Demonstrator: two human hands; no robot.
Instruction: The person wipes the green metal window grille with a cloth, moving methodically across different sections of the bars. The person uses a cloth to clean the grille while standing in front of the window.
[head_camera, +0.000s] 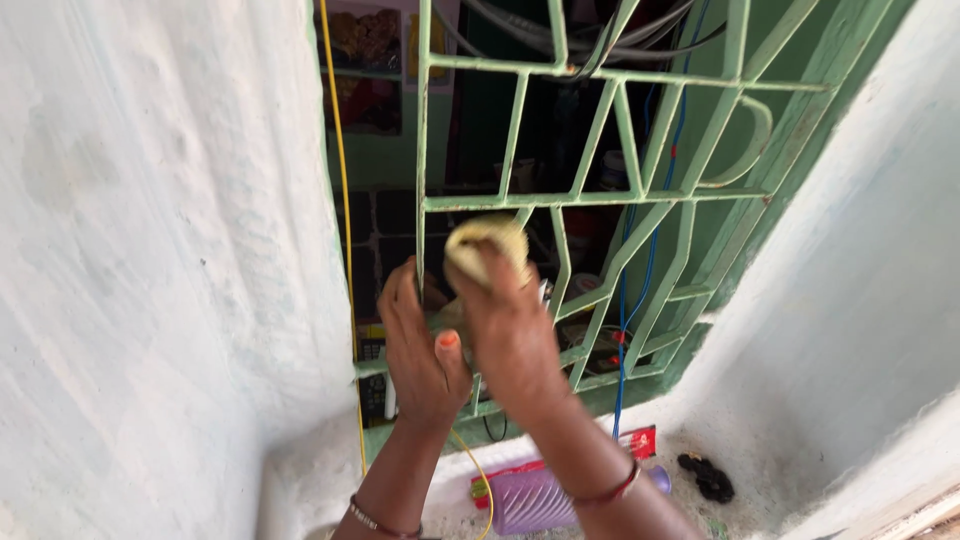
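The right hand (510, 325) covers the lower part of the yellowish scrub pad (487, 243), which is blurred, so its material cannot be told. The left hand (420, 345) hides the grille bar (422, 150) where its fingers curl. Both forearms are cut off by the bottom edge. The purple bottle (530, 498) lies partly behind the right wrist. Things in the dark room behind the green window grille (690, 215) are too dim to name.

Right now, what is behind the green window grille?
Behind the green window grille is a dim room with blue cables, black cables at the top and shelves. The right hand and its yellowish pad cover part.
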